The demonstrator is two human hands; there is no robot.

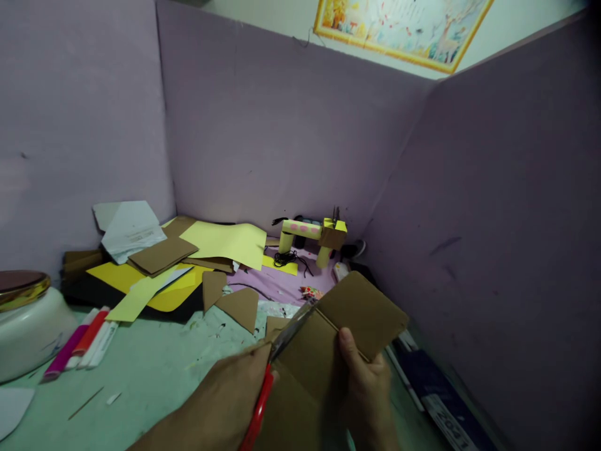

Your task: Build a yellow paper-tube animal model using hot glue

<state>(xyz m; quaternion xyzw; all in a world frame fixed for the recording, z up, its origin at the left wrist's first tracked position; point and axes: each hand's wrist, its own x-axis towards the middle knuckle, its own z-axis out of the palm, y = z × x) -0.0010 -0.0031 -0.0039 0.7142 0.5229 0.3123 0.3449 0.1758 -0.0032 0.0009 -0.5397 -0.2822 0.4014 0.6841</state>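
Observation:
A folded sheet of brown cardboard [359, 310] is held up over the green table, near the bottom centre. My right hand [369, 388] grips its right part, the thumb lying on top along a fold. Red-handled scissors [263, 401] are at the cardboard's left side, their blades running along it towards the upper right. My left hand [230, 391] is closed beside the scissors and the cardboard's left edge; its fingertips are mostly hidden, so which of the two it grips is hard to tell.
Stacked paper and cardboard [162, 254] lie at the back left, markers [87, 344] and a white jar [35, 332] at the left. A yellow paper animal [303, 230] stands by the back wall. A dark blue box [446, 401] is at the right.

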